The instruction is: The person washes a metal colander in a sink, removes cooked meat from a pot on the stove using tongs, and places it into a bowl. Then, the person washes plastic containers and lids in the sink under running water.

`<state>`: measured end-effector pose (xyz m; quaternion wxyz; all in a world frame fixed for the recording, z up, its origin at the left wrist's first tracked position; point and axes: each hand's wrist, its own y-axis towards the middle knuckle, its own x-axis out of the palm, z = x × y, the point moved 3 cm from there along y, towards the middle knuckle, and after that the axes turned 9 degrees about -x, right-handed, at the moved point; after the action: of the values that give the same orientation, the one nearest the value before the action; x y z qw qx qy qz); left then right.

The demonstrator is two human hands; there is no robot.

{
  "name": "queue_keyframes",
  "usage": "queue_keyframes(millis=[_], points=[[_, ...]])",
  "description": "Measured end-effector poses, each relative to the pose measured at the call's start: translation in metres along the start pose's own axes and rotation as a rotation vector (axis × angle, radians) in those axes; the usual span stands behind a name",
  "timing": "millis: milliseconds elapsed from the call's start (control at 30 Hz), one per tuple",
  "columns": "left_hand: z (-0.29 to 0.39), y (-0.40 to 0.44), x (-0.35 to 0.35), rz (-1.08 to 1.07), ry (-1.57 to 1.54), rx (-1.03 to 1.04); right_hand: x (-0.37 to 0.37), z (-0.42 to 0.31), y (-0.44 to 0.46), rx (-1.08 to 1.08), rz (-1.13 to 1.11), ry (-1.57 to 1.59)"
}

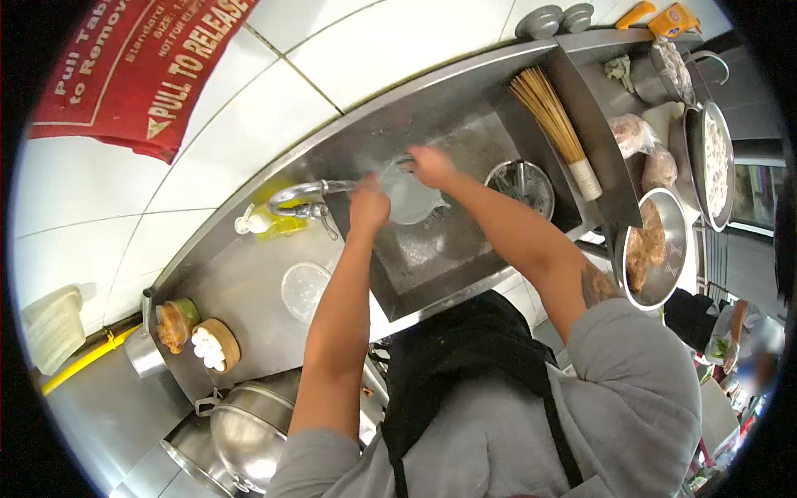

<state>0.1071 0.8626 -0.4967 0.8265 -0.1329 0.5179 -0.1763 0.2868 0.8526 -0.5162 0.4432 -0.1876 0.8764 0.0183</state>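
My left hand (369, 205) is blurred beside the spout of the curved metal faucet (311, 195), over the sink (432, 270); its fingers are smeared and I cannot see what they hold. My right hand (433, 168) is closed, with a small dark, shiny item at its fingertips that I cannot identify. Between and below both hands, a pale translucent round container (411, 203) sits in the sink amid blurred streaks of water. Right of it stands a round metal pot or strainer (520, 189). A bundle of thin wooden sticks (548, 116) leans along the sink's right side.
Left of the sink are a yellow soap bottle (282, 222), a clear round lid (305, 290) and a small container of white balls (209, 349). A metal bowl with meat (656, 249) stands right. Far right, another person (735, 332) holds something green.
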Motion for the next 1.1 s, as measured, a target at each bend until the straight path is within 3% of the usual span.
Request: queue_keyframes(millis=[33,133,200,233,300,333,400,467,500,567,667,700,733,767,833,933,1033,1100], points=[[-0.002,-0.005,-0.003,-0.031,0.069,-0.002,0.003,0.016,0.0,0.086,-0.005,0.034],[0.013,-0.029,-0.01,-0.238,0.201,-0.039,-0.008,-0.026,-0.008,-0.26,-0.083,-0.126],[0.049,-0.02,-0.032,-0.433,0.175,-0.106,-0.022,-0.044,0.004,-0.292,-0.094,-0.19],[0.049,-0.013,-0.032,-0.389,0.113,-0.151,-0.027,-0.046,0.009,-0.307,-0.097,-0.224],[0.045,0.005,-0.029,-0.292,-0.014,-0.238,0.003,0.01,0.009,-0.029,0.225,-0.048],[0.032,0.021,-0.015,-0.136,0.175,-0.139,0.014,0.033,0.006,0.106,0.383,0.044],[0.054,0.005,-0.028,-0.046,0.003,-0.155,0.029,0.033,-0.026,0.532,0.521,0.227],[0.066,-0.002,-0.022,0.049,-0.111,-0.119,0.102,0.032,-0.036,1.12,0.581,1.22],[0.061,0.001,-0.006,0.103,-0.138,-0.081,0.127,0.022,-0.037,1.188,0.644,1.383],[0.052,0.0,0.005,0.124,-0.181,-0.068,0.143,0.01,-0.032,1.052,0.572,1.28],[0.034,-0.005,0.003,0.072,-0.099,-0.113,0.116,0.031,-0.031,0.578,0.101,0.337],[0.033,0.0,-0.002,0.099,0.012,-0.098,0.093,0.033,-0.035,0.495,0.126,0.207],[0.029,0.002,-0.006,0.122,0.123,-0.088,0.059,0.018,-0.041,0.442,0.224,0.155],[0.03,0.011,-0.006,-0.065,0.163,-0.089,0.034,0.007,-0.044,0.385,0.317,0.101],[0.041,0.036,-0.011,-0.43,0.235,-0.083,0.014,0.003,-0.025,0.272,0.215,0.082],[0.038,0.038,-0.019,-0.679,-0.127,-0.182,-0.018,0.011,-0.019,0.26,0.167,0.14],[0.043,0.02,-0.039,-0.488,-0.364,-0.242,-0.022,0.019,-0.019,0.283,0.129,0.133],[0.049,0.015,-0.034,-0.566,-0.296,-0.225,-0.019,0.017,-0.013,0.163,0.092,0.038]])
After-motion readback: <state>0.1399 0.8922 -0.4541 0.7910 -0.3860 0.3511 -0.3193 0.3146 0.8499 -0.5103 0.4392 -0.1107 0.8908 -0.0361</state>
